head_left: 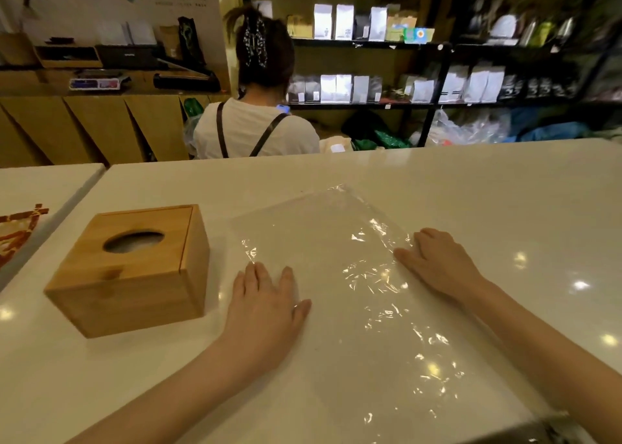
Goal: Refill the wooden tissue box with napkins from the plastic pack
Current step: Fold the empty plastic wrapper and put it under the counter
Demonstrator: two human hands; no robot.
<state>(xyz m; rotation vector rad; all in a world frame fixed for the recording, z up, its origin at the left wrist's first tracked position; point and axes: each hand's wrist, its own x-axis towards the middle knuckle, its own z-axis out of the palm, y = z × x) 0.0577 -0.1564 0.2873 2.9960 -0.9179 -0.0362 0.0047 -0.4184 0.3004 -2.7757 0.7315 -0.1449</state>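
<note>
A wooden tissue box [131, 272] stands on the white table at the left, lid on, with white napkin showing through the oval hole in its top. To its right a clear plastic pack [336, 241] lies flat and crinkled on the table; no napkins show inside it. My left hand [266, 305] lies flat, fingers straight, on the plastic's near left edge, just right of the box. My right hand [434, 261] presses flat on the plastic's right edge.
The white table [505, 208] runs wide to the right and back. A second table [40, 187] with a red-patterned item adjoins at the left. Beyond the far edge a person [252, 120] stands with their back turned, facing shelves of packaged goods.
</note>
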